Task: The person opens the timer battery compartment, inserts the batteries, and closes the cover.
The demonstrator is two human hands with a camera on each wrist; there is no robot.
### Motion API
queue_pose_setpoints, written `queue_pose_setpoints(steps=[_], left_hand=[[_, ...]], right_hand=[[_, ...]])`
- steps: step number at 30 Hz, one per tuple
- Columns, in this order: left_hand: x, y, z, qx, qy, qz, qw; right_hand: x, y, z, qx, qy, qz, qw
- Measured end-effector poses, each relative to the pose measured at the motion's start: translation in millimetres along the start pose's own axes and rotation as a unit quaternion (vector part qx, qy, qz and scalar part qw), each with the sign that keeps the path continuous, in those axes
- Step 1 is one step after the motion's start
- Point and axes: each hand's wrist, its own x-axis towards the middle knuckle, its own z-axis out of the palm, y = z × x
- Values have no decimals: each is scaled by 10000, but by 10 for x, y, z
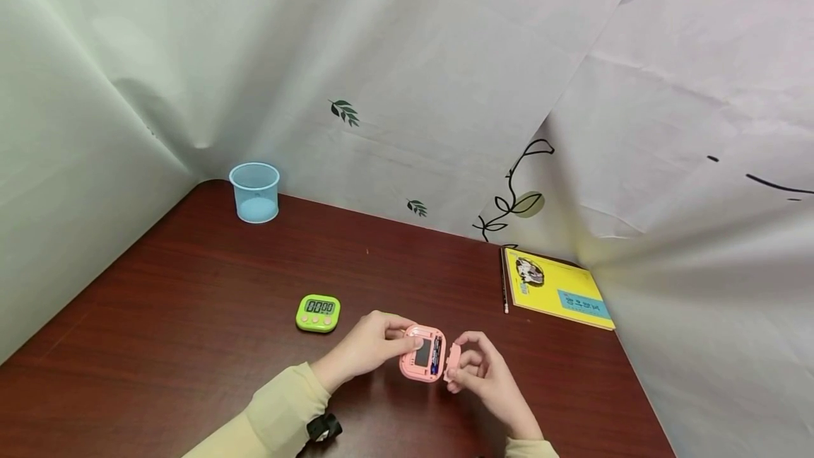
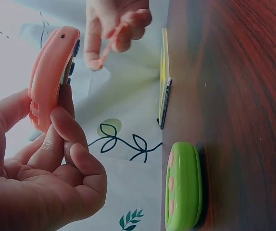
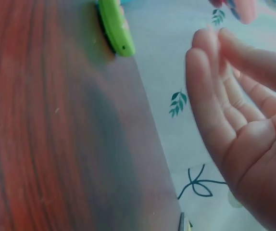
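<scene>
My left hand (image 1: 375, 343) grips a pink digital timer (image 1: 422, 357) by its left side, thumb on its back. The timer's back faces up with the battery compartment exposed, and a dark blue battery (image 1: 436, 355) lies in it. Just to the right, my right hand (image 1: 488, 377) pinches a small pink battery cover (image 1: 453, 357), held slightly apart from the timer. From the side, the left wrist view shows the pink timer (image 2: 51, 72) above the table and the thin cover (image 2: 113, 43) beyond it. In the right wrist view the fingers hide most of the cover.
A green timer (image 1: 318, 313) lies on the dark wooden table (image 1: 191, 316), left of my hands. At the back left stands a blue translucent cup (image 1: 256, 196). A yellow book (image 1: 556, 287) lies at the right edge with a pencil (image 1: 505, 281) beside it. Pale cloth hangs around the table.
</scene>
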Motion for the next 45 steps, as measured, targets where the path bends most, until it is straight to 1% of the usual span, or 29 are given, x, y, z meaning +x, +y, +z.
queue_pose_setpoints(steps=[3,6,10,16,23,26,32,35,39,45], left_hand=[[1,7,4,-26,-25,28,10000],[2,11,10,-53,-37,57,10000],[1,10,14,-68,-36,71,9999],[-1,2,10,-40,-28,66,10000],[-6,-5,12,-62,-30,42,10000],[-9,-9,16,-136,-59,56,9999],[-12,-14,25,-120,-73,116,9998],[-16,-9,34,-97,-43,121,9999],[-27,11,53,51,-8,133,9999],[-46,38,83,259,-81,328,9991]], right_hand=[[4,-34,10,188,-98,-297,9993],[11,-76,29,309,-85,-469,9984],[22,-126,57,366,86,-557,9977],[39,-172,105,209,316,-572,9976],[34,-180,122,328,318,-680,9966],[45,-192,133,270,309,-575,9975],[49,-215,173,-66,330,-283,9990],[45,-227,190,-240,417,-118,9988],[51,-241,198,-302,470,145,9983],[63,-239,176,-352,263,362,9984]])
